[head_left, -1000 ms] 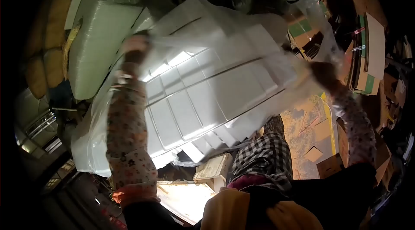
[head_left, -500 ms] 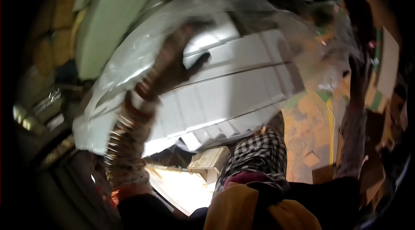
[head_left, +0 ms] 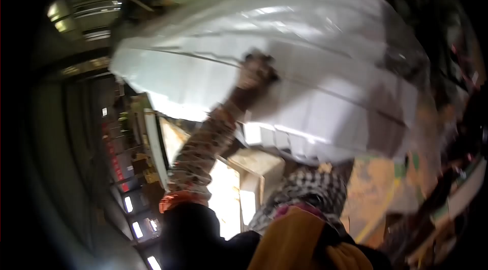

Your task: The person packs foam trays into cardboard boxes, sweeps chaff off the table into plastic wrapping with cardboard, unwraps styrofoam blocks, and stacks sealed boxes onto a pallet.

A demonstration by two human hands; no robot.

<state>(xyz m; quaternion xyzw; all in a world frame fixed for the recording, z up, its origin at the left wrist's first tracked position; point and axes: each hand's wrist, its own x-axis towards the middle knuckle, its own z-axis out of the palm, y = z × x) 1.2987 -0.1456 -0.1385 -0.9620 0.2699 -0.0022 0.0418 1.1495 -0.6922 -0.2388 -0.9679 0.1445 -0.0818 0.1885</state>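
A large bundle of flat white cartons (head_left: 325, 112), stacked side by side inside clear plastic film (head_left: 284, 13), fills the middle of the head view. My left hand (head_left: 258, 71) lies over its near face, fingers curled in and closed on the film, slightly blurred. Toward the right edge, my right hand (head_left: 474, 117) is dark and smeared beside the far right end of the bundle. Its fingers cannot be made out, nor whether it touches the film.
Below the bundle stands a pale wooden block or box (head_left: 259, 163) near a brightly lit surface (head_left: 223, 199). A worn orange-brown floor (head_left: 371, 183) with a yellow line shows at lower right. Shelving and stacked goods (head_left: 142, 158) stand at left.
The view has swung, and the bundle now tilts down toward the right. My left hand went from spread above the bundle to curled on it. My right hand shifted toward the right edge.
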